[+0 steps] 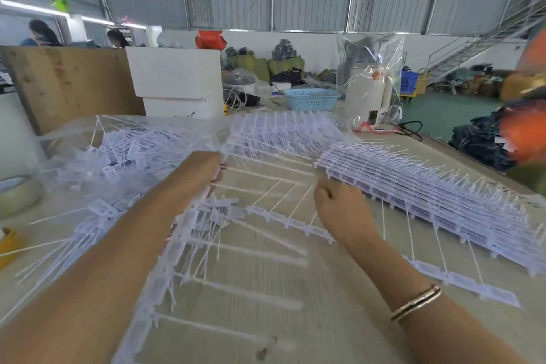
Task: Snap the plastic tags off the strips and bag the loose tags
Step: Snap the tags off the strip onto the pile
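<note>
While the snapping step seemed under way, with bagging only part done, judged the job somewhere in its middle. Left of the tall stack of unbroken white plastic tag strips (428,186): a clear plastic bag (124,139) already holding a heap of loose white tags (118,154), more loose tags spilled just in front of it. Nearer that stack: left hand (204,171) curled round a bunched white tag strip (183,233), motion blur hiding the exact grip. Between that hand and the stack: thin bare runner sticks (266,248) lying on the pale wooden table (295,319). Right hand (339,210) touching the stack's near edge, fingers curled; could not tell whether anything was pinched. Next move probably called for a firm twist against the held strip, then a sweep of freed tags toward the bag. No readable writing or brand anywhere; print on the tags too blurred.
</note>
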Motion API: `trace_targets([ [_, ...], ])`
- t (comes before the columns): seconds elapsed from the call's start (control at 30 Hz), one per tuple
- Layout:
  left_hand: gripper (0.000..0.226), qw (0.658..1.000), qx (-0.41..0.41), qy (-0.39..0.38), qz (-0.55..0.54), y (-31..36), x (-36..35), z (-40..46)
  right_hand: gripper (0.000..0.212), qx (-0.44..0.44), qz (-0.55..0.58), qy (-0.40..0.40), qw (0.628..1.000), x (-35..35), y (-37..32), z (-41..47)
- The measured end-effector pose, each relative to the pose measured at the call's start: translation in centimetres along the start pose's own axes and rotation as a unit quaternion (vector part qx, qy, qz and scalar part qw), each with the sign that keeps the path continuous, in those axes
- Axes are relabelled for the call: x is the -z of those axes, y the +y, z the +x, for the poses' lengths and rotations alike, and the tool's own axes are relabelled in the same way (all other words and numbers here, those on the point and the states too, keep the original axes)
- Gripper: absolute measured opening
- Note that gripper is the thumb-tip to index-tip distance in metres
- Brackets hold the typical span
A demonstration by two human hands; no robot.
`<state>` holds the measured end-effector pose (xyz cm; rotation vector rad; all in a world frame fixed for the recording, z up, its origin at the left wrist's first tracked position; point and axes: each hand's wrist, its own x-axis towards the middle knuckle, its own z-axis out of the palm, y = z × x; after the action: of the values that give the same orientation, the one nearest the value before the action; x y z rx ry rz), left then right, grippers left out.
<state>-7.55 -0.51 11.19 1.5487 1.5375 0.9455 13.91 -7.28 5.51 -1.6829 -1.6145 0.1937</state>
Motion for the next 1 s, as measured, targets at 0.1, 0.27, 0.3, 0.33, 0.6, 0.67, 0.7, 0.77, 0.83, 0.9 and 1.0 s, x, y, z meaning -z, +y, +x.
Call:
trace_targets([
  [0.1,0.041,0.974,-0.1,-0.141,0.148,-1.0,-0.4,-1.1,0.025,-0.033,0.112,0.057,0.991,-0.1,1.1,0.7],
  [0.27,0.037,0.93,-0.135,-0.298,0.168,-1.9,-1.9,-1.6,0.024,-0.115,0.3,0.125,0.939,0.5,2.7,1.5],
  [0.3,0.038,0.927,-0.14,-0.307,0.164,-2.2,-2.3,-1.7,0.02,-0.11,0.305,0.081,0.942,0.6,3.0,1.5],
  [0.33,0.038,0.926,-0.142,-0.312,0.158,-2.5,-2.7,-1.7,0.015,-0.103,0.309,0.015,0.945,0.5,3.1,1.3],
  [0.6,0.037,0.9,-0.13,-0.258,0.326,-3.6,-3.5,-1.6,0.009,-0.146,0.403,-0.256,0.866,-1.3,1.4,0.5],
  [0.67,0.034,0.913,-0.149,-0.209,0.317,-3.9,-4.4,-1.8,0.008,-0.147,0.399,-0.273,0.863,-1.3,1.2,0.2],
  [0.7,0.034,0.921,-0.155,-0.185,0.305,-4.0,-4.9,-1.8,0.008,-0.144,0.386,-0.273,0.869,-1.5,1.0,0.2],
  [0.77,0.037,0.923,-0.173,-0.15,0.308,-4.4,-5.9,-1.9,0.009,-0.133,0.336,-0.255,0.897,-1.8,0.9,0.2],
  [0.83,0.041,0.922,-0.192,-0.122,0.314,-4.6,-6.7,-1.6,0.01,-0.109,0.251,-0.218,0.937,-2.0,1.0,0.4],
  [0.9,0.044,0.923,-0.206,-0.094,0.31,-4.7,-7.1,-1.5,0.011,-0.101,0.19,-0.196,0.957,-2.1,1.2,0.5],
  [1.0,0.045,0.917,-0.233,-0.063,0.318,-5.1,-7.3,-1.7,0.015,-0.085,0.175,-0.183,0.964,-2.5,1.4,0.5],
])
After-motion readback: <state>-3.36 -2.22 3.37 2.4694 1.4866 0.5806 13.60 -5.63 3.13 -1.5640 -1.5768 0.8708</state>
